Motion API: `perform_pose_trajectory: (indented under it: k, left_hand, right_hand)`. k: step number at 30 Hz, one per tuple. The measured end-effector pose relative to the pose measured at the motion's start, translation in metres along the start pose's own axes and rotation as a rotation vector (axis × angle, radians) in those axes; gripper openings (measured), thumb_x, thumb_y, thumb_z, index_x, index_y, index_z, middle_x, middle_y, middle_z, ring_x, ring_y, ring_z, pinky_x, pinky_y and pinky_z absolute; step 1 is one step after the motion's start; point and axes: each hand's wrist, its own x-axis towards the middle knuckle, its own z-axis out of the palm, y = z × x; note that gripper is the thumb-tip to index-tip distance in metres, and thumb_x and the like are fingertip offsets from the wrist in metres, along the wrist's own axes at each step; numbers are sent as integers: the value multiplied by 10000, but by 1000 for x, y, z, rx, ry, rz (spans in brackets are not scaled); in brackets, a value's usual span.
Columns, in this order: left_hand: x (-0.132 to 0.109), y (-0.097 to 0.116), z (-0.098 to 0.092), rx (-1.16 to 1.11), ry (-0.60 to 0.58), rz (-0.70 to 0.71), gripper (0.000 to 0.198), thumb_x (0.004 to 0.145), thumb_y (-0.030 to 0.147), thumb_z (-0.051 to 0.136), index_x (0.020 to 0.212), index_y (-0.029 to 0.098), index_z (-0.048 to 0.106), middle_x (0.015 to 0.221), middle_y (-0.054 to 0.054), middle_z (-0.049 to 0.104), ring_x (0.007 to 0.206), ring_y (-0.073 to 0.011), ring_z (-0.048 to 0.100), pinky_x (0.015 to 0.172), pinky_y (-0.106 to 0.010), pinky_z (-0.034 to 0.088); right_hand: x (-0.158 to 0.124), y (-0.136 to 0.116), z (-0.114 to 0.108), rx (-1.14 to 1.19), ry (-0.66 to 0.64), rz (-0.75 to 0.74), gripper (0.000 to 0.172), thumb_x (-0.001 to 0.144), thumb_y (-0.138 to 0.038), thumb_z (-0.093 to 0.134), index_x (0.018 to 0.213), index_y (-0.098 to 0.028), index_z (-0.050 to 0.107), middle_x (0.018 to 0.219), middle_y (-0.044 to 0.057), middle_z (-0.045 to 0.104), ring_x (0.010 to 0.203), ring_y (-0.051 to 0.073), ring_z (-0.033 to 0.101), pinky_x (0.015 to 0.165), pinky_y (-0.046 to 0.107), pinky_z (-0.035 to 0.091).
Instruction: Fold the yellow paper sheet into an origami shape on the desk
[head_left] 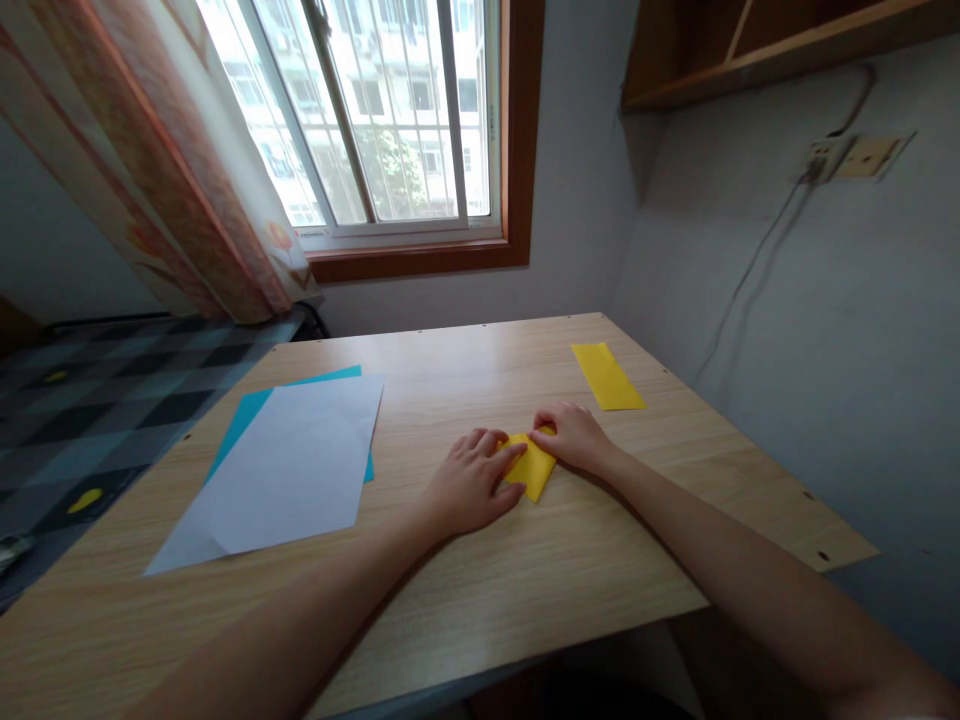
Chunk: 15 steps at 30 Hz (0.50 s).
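Note:
A small folded piece of yellow paper [534, 478] lies on the wooden table [480, 610], one pointed corner towards me. My left hand [471, 482] rests on its left side, fingers spread, with the thumb and index fingertips on the paper. At the upper right edge, my right hand [574, 436] has its fingers curled in and pinches the yellow paper. Part of the paper is hidden under both hands. A flat yellow strip of paper [609, 378] lies farther back on the right, apart from my hands.
White paper [289, 470] covers most of some blue paper [244, 425] on the table's left side. Behind the table is a window [405, 120] with a patterned curtain [180, 150]. A bed with a checked cover [127, 390] stands left. A cable [750, 280] hangs on the right wall.

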Motion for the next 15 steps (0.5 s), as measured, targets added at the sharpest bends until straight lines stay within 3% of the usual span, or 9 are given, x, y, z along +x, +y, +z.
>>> perform_pose_trajectory:
  k: [15]
  left_hand:
    - [0, 0, 2, 17, -1, 6, 498, 900, 450, 493, 1350, 237, 502, 1273, -103, 516, 1186, -291, 433, 1033, -468, 355]
  right_hand:
    - [1, 3, 2, 10, -10, 11, 140, 807, -331, 626, 780, -208, 688, 832, 35, 704, 836, 199, 598, 742, 300, 371]
